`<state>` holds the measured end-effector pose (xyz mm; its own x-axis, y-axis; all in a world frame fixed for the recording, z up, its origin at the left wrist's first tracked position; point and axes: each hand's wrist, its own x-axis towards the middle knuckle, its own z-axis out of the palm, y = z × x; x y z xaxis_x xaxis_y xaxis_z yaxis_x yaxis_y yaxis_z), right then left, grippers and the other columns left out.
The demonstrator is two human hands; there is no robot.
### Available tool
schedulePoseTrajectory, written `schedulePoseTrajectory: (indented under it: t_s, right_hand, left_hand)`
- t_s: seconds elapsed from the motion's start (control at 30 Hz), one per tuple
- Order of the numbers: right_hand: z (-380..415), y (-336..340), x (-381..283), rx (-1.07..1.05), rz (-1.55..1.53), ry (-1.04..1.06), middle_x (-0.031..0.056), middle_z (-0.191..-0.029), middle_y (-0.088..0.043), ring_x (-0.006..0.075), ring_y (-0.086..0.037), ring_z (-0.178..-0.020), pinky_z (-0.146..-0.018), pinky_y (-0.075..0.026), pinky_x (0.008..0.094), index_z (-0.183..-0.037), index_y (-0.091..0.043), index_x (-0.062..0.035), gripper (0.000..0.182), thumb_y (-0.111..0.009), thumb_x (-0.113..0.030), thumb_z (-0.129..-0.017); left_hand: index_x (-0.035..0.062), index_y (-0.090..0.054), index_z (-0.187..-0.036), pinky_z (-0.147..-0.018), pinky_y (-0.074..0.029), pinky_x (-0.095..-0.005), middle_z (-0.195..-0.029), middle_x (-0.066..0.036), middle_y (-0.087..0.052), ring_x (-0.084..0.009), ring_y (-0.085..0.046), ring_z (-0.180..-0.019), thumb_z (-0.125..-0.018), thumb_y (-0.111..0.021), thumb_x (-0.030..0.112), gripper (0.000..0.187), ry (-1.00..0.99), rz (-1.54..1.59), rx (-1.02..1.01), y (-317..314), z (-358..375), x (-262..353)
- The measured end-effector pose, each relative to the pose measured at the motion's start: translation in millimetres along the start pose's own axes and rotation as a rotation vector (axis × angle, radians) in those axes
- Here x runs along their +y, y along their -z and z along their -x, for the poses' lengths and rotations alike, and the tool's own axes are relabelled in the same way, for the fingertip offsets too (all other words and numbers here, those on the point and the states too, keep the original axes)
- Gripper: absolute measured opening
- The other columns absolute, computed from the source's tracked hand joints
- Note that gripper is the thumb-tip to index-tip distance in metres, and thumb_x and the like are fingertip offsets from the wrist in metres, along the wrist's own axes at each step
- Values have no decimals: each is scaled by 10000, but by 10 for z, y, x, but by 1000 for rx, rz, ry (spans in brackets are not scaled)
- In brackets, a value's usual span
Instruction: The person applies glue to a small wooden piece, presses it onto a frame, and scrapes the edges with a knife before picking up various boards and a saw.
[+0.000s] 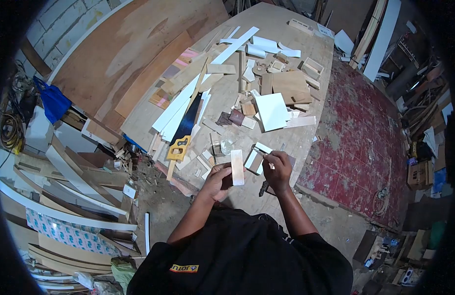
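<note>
My left hand (218, 181) grips a small rectangular wooden block (237, 168) with pale edges, held upright near the front edge of the workbench. To its right, my right hand (278, 170) is closed with fingertips pinched together. Whatever may be between those fingers is too small to make out. Just behind the right hand lies a white-edged wooden piece (255, 161) on the bench. A dark tool-like object (263, 188) sits below the right hand, partly hidden by the wrist. A clear, crumpled plastic item (227, 145) rests beyond the block.
The workbench (227, 93) carries a handsaw (179, 147) with a yellow handle, white strips, a white panel (272, 112), brown boards (292, 87), sandpaper-like brown pieces (236, 117) and scattered offcuts. Curved boards (85, 172) are stacked at left; red tiled floor (362, 142) lies right.
</note>
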<state>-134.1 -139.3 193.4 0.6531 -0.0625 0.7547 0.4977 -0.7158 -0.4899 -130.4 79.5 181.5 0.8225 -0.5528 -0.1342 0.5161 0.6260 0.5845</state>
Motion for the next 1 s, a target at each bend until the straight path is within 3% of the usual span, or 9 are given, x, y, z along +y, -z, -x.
schedulePoseTrajectory:
  t_s: [0.27, 0.47, 0.73, 0.8, 1.0]
  right_hand:
    - [-148, 70, -247, -76, -80, 46, 98, -810, -609, 263, -609, -698, -587, -490, 347, -931, -662, -44, 278, -722, 47, -675]
    - [-101, 57, -211, -191, -58, 214, 108, -813, -602, 252, -608, -692, -579, -482, 344, -956, -665, -25, 301, -732, 41, -670]
    - [-131, 91, -187, -183, -49, 237, 100, -807, -590, 250, -593, -684, -584, -469, 356, -980, -666, -33, 323, -729, 24, -669]
    - [-115, 92, -194, -202, -65, 238, 110, -811, -588, 254, -595, -692, -598, -479, 355, -971, -668, -28, 313, -733, 31, -671]
    - [-87, 85, -166, -131, -9, 218, 89, -818, -588, 252, -577, -687, -587, -456, 360, -983, -673, -34, 324, -737, 6, -668]
  left_hand:
    - [-51, -579, -1192, -869, -535, -341, -1082, -155, -668, -212, -669, -950, -926, -571, 174, 349, 20, -72, 21, -10, -43, -23]
    - [-45, -576, -1197, -874, -532, -343, -1077, -147, -671, -208, -667, -958, -931, -568, 181, 349, 21, -67, 19, -60, -41, 0]
    - [-60, -513, -1229, -841, -545, -375, -1079, -206, -648, -259, -666, -910, -897, -607, 222, 445, 48, -67, 89, -26, -34, -4]
    - [-54, -555, -1209, -876, -538, -358, -1088, -166, -665, -228, -669, -959, -930, -559, 163, 353, 53, -34, 40, -2, -34, -7]
    - [-60, -545, -1213, -883, -547, -383, -1074, -172, -666, -244, -668, -962, -935, -550, 150, 349, 53, -6, 21, -7, -27, 6]
